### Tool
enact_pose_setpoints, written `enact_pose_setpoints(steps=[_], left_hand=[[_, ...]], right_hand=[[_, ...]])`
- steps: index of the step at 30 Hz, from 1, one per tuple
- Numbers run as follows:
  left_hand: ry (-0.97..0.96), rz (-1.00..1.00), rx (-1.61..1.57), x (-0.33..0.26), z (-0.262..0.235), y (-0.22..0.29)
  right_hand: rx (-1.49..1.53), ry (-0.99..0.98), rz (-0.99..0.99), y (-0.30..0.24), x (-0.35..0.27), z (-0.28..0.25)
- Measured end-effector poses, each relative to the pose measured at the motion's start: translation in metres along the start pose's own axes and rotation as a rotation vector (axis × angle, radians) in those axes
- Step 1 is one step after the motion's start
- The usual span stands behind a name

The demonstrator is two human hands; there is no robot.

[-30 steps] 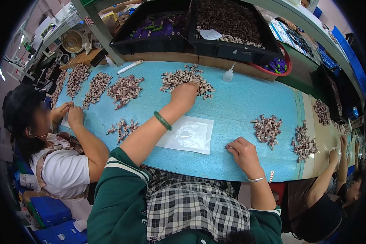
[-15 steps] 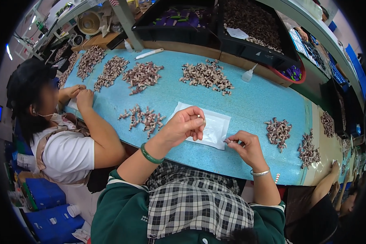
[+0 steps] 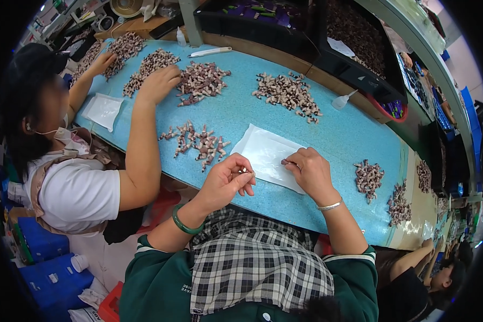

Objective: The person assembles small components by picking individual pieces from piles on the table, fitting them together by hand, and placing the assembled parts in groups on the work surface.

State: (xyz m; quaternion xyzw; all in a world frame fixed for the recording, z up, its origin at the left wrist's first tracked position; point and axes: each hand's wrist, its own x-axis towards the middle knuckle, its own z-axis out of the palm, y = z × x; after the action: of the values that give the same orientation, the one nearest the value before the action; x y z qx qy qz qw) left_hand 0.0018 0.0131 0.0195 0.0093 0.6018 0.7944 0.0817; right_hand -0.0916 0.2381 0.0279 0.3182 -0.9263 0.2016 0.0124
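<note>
Head view, black tray (image 3: 354, 53) of small brown pieces (image 3: 354, 27)

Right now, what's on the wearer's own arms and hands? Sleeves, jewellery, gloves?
Both hands are bare, no gloves. The left hand has a dark green bangle at the wrist; the right hand has a thin silver bracelet. Dark green sleeves with white stripes at the cuffs are pushed up past the elbows. A black-and-white checked cloth covers the lap.

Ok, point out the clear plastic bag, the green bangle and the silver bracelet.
clear plastic bag (image 3: 265, 153), head view, its flat middle.
green bangle (image 3: 183, 226), head view, band at the left wrist.
silver bracelet (image 3: 329, 205), head view, band at the right wrist.
</note>
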Motion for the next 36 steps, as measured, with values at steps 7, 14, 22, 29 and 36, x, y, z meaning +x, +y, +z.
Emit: enact_pose_setpoints(steps=[7,14,22,29,36], left_hand=[[0.028,-0.013,-0.018,-0.006,-0.007,-0.005],[0.033,-0.039,-0.080,-0.008,0.003,-0.006],[-0.083,-0.066,-0.136,-0.006,0.024,-0.006],[-0.129,-0.063,-0.136,-0.012,0.032,-0.007],[-0.110,-0.039,-0.061,-0.019,0.038,-0.005]], right_hand=[[-0.174,-0.042,-0.044,-0.013,0.007,0.006],[0.516,-0.117,0.155,-0.022,-0.006,-0.011],[1.254,-0.097,0.292,-0.041,-0.040,-0.019],[0.971,-0.018,0.174,-0.044,-0.053,-0.020],[0.823,0.042,0.107,-0.052,-0.059,-0.024]])
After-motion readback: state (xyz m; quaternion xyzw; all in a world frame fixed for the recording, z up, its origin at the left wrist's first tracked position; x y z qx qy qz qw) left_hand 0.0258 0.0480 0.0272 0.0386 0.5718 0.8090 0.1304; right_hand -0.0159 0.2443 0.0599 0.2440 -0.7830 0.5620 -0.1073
